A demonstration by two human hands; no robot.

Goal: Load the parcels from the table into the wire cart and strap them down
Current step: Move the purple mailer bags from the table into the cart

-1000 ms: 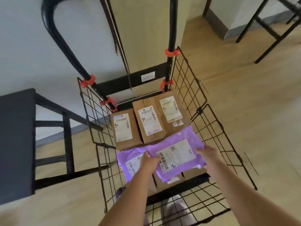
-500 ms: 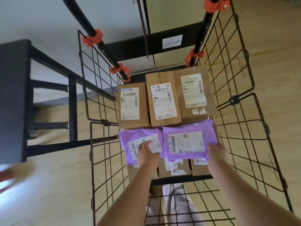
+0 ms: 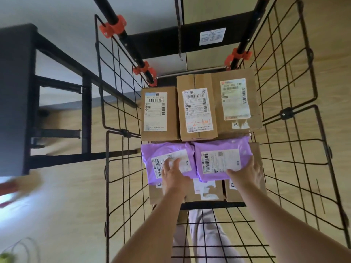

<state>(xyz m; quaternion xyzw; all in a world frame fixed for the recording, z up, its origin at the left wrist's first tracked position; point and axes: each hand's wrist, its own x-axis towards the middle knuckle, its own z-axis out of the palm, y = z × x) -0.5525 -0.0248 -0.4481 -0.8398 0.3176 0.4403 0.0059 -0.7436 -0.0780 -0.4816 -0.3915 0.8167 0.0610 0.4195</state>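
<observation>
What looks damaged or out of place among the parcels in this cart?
Little: the label on the back right box is wrinkled, with torn sticker scraps below it. Both purple mailers lie flat, side by side, on the front boxes.
</observation>
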